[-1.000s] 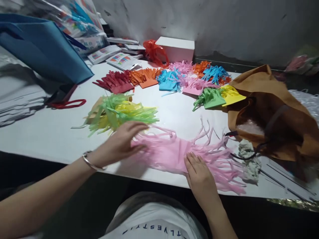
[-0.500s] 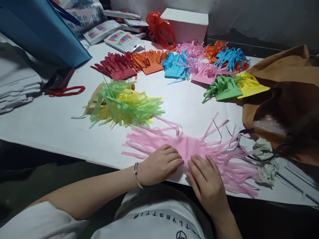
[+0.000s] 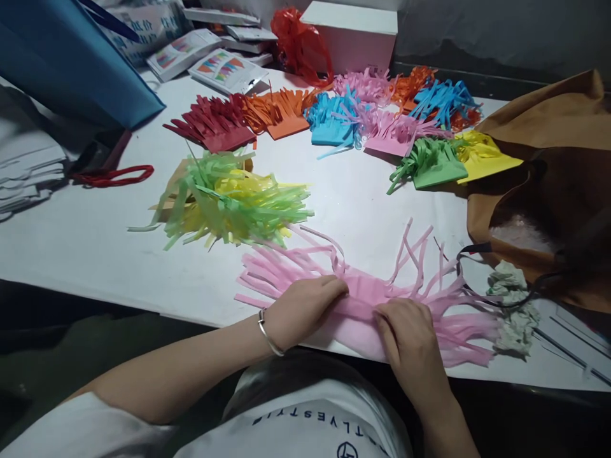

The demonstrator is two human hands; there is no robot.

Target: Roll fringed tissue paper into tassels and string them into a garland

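Observation:
A pink fringed tissue sheet [image 3: 367, 292] lies at the near edge of the white table [image 3: 95, 254], its cut strips spreading left and right. My left hand [image 3: 303, 308], with a silver bracelet at the wrist, is curled on the sheet's uncut middle from the left. From the right, my right hand [image 3: 408, 334] grips the same middle band, fingers bent over a raised fold. The two hands sit close together with the paper bunched between them.
A green and yellow fringed pile [image 3: 229, 203] lies just behind the pink sheet. Farther back runs a row of red, orange, blue, pink, green and yellow fringed pieces [image 3: 334, 121]. A brown bag [image 3: 548, 165], crumpled paper [image 3: 513, 299], a white box [image 3: 356, 35], a blue bag [image 3: 62, 57].
My left hand came from the sheet's left fringe to its middle beside my right hand. Both hands went from lying flat to curling round the paper, which now stands up in a fold.

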